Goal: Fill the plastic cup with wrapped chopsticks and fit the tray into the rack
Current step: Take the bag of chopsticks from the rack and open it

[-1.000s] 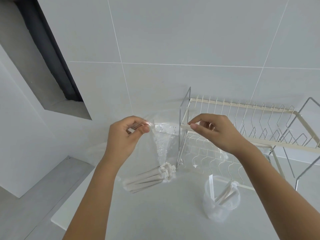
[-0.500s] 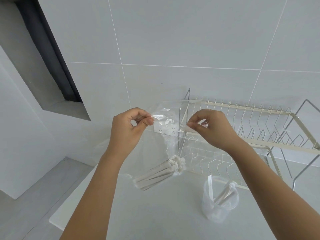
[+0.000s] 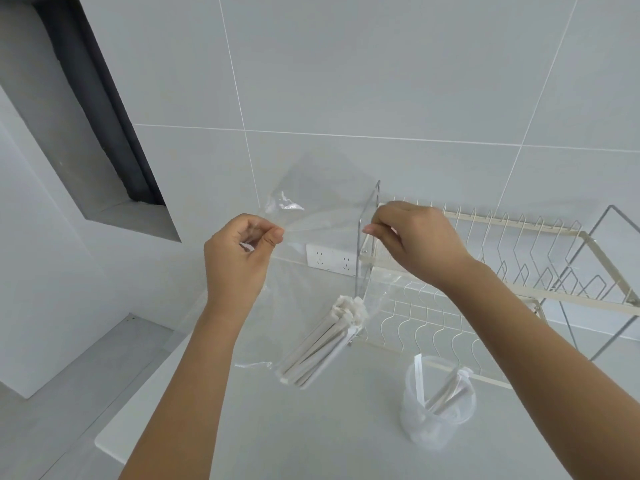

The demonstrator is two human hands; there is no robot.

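My left hand (image 3: 240, 256) and my right hand (image 3: 414, 240) each pinch the top edge of a clear plastic bag (image 3: 325, 209), held up between them above the counter. A bundle of wrapped chopsticks (image 3: 320, 344) hangs tilted in the bag's lower part. A translucent plastic cup (image 3: 438, 415) stands on the counter at lower right with a few wrapped chopsticks inside. The wire dish rack (image 3: 519, 271) stands behind my right hand. No tray is in sight.
A white wall socket (image 3: 329, 259) sits on the tiled wall behind the bag. The grey counter (image 3: 311, 427) ends at an edge on the left, with a lower ledge beyond. A dark recess is in the wall at upper left.
Both hands have lifted the bag higher and pulled its top edge apart. The chopstick bundle has swung from lying nearly flat to hanging steeply inside the bag.
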